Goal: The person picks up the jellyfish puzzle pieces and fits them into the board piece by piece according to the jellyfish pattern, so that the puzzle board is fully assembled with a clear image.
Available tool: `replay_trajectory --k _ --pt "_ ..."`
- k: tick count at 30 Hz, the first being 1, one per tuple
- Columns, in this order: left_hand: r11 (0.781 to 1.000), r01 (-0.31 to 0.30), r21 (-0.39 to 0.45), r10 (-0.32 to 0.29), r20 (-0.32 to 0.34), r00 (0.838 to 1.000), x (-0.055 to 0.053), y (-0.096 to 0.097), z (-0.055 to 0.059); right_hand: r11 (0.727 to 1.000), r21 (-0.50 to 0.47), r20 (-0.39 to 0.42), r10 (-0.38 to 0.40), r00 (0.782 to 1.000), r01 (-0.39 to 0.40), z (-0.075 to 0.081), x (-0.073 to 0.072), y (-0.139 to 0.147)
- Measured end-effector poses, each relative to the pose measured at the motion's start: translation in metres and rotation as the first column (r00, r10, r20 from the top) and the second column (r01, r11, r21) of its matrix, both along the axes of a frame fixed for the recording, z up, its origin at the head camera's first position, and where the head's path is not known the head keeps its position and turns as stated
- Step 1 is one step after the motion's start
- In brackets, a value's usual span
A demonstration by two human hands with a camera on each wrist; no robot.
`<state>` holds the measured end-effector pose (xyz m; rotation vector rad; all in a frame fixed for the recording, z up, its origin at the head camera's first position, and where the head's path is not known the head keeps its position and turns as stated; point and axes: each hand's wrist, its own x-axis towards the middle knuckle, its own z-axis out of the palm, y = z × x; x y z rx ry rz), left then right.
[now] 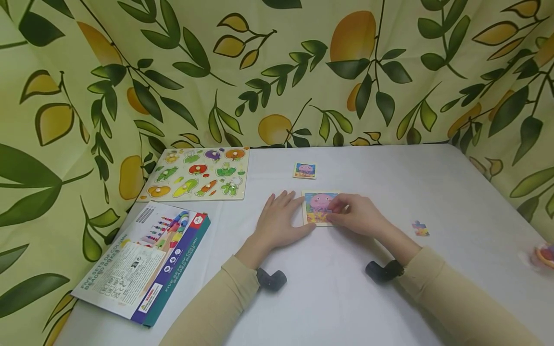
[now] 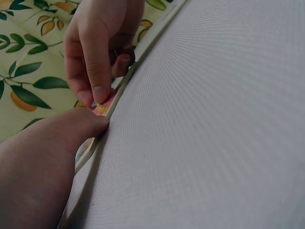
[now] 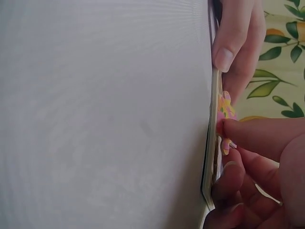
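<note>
A small square jigsaw puzzle (image 1: 319, 200) with a pink octopus picture and a pale frame lies at the middle of the white table. My left hand (image 1: 279, 218) rests flat at its left side, fingers extended and the thumb on the frame's near left corner. Over the puzzle's right half, my right hand (image 1: 357, 214) pinches a jigsaw piece (image 3: 227, 107), pink and yellow, between thumb and fingers. The piece is tilted up from the board in the right wrist view. Another jigsaw piece (image 1: 420, 228) lies loose to the right of my right hand.
Behind the puzzle lies a small square octopus picture (image 1: 305, 170). A vegetable peg puzzle board (image 1: 195, 174) is at the back left, with a beaded-toy box (image 1: 143, 262) in front of it. A blurred round object (image 1: 546, 253) sits at the right edge. Leaf-patterned cloth (image 1: 277, 72) hangs behind.
</note>
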<state>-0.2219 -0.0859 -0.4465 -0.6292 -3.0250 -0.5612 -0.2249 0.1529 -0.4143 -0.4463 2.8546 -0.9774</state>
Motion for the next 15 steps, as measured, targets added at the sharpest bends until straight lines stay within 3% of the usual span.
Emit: replay_trajectory --k 15 --pt "1.000 0.004 0.002 -0.004 0.002 1.000 0.0000 -0.0003 0.0006 0.999 0.043 -0.047 0.029 0.998 -0.027 -0.0017 0.0003 -0.0038"
